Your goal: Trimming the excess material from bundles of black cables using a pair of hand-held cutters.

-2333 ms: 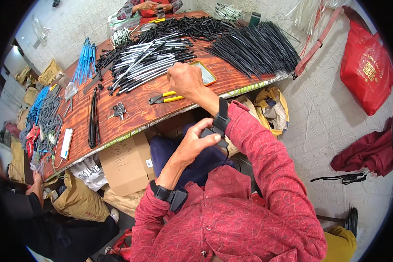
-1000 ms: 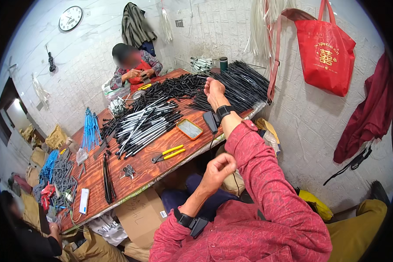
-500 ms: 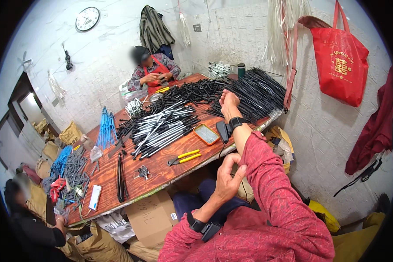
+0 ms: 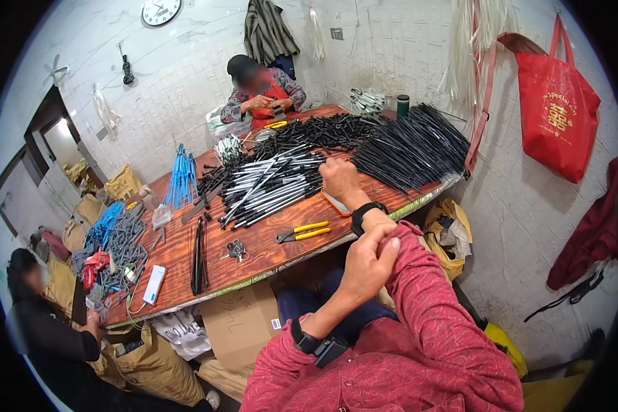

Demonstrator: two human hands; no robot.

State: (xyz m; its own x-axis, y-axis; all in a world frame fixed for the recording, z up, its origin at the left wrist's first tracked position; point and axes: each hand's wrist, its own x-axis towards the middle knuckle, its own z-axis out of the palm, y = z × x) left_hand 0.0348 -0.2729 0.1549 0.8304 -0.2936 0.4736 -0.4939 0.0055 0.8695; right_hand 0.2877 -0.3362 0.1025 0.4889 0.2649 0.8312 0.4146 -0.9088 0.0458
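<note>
My left hand [image 4: 365, 269] is closed round my right forearm at the edge of the red patterned sleeve [image 4: 429, 281], its thumb resting along the cloth. Some of its fingertips are hidden behind the forearm. My right hand [image 4: 340, 180] makes a fist above the table, and I see nothing in it. It partly covers an orange-rimmed tray [image 4: 334, 204]. Both wrists wear black straps with devices. Close to the right fist lie a heap of silver-and-black rods [image 4: 271, 189] and a spread of long black strips [image 4: 412, 151]. Yellow-handled pliers [image 4: 305, 232] lie nearer the table's front edge.
The wooden table [image 4: 254, 254] also bears keys [image 4: 236, 250], dark rods [image 4: 199, 257], blue strips [image 4: 180, 180] and grey pieces [image 4: 123, 237]. One person [image 4: 264, 93] handles something across the table; another [image 4: 55, 323] stands at left. A cardboard box [image 4: 237, 326] is below.
My left hand has moved up from beside the sleeve and closed on it. The right fist has lowered and turned knuckles-up, now covering part of the tray. The view has shifted slightly.
</note>
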